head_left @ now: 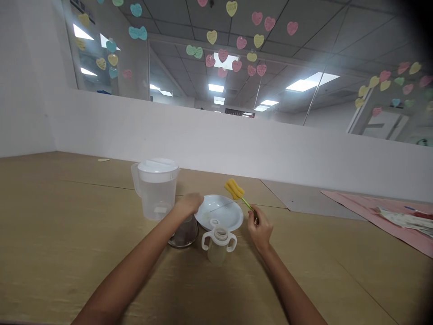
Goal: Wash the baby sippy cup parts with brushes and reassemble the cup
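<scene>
My right hand grips the green handle of a bottle brush, whose yellow sponge head points up and left above the plate's right side. My left hand is closed at the left rim of a white plate; what its fingers hold, if anything, is hidden. Below that hand stands a dark, shiny container, partly covered by my left forearm. A two-handled baby cup is upright and uncovered in front of the plate. A thin line crosses the plate; I cannot tell what it is.
Behind my left hand stands a clear pitcher with a white lid, holding clear liquid. At the right lies a pink cloth with some items on it. A white wall and a window with heart-shaped notes rise behind the brown table.
</scene>
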Demonstrator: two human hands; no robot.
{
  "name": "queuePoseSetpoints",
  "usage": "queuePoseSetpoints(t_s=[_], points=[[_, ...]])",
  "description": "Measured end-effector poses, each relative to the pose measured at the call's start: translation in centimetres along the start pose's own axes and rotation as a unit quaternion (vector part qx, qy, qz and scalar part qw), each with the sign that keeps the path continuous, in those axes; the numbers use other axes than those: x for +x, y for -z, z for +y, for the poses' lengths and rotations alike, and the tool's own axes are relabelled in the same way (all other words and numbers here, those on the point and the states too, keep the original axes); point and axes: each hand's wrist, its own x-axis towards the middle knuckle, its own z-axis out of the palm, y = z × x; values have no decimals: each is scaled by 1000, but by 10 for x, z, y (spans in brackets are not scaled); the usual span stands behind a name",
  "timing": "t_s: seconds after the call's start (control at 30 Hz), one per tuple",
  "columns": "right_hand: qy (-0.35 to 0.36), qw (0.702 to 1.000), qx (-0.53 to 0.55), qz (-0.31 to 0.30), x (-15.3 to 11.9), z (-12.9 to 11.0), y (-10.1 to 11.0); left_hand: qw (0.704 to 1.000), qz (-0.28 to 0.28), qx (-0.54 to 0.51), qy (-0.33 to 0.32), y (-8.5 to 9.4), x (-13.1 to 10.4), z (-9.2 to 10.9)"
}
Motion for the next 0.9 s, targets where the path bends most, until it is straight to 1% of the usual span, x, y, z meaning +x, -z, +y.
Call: queuePoseSetpoints(t_s=[0.13, 0.2, 0.27, 0.37, 0.43, 0.47, 0.53, 0.57, 0.6, 0.63, 0.67, 0.73, 0.77, 0.8, 0.83, 0.9], points=[[27, 999, -11, -20, -1, -2, 1, 999, 9, -18, -35, -11, 6, 23], [41, 999, -14, -31, -1, -2, 1, 998, 14, -32, -42, -15, 9, 25], [53, 998, -14, -35, -1, -3, 2, 997, 25, -50, -44, -13, 10, 20], [66, 997, -5, -37, -1, -3, 2, 994, 45, -81, -50, 1, 8, 9], [71, 996, 3, -49, -2, -2, 2, 985, 62, -149, -63, 17, 3, 4], [74, 996, 5, -58, -3, -1, 1, 973, 66, -208, -75, 25, -1, 3], [83, 994, 1, -72, -5, 2, -1, 932, 61, -338, -113, 41, -10, 5], [88, 993, -2, -76, -6, 3, -1, 911, 60, -387, -133, 48, -16, 7], [93, 992, -5, -79, -6, 4, -2, 897, 64, -411, -148, 55, -21, 9], [95, 992, -7, -79, -6, 5, -2, 896, 76, -410, -154, 60, -27, 10], [93, 993, -8, -78, -6, 6, -2, 906, 90, -386, -151, 64, -31, 10], [80, 994, -11, -70, -5, 6, -2, 949, 95, -280, -112, 68, -37, 8], [73, 995, -15, -65, -5, 5, -1, 971, 77, -211, -82, 67, -38, 6], [68, 996, -20, -61, -4, 4, -1, 987, 47, -142, -52, 64, -37, 3], [64, 996, -25, -58, -4, 3, -1, 996, 9, -82, -25, 60, -35, 1], [65, 996, -31, -59, -3, 2, 0, 998, -56, -7, 12, 48, -27, -2]])
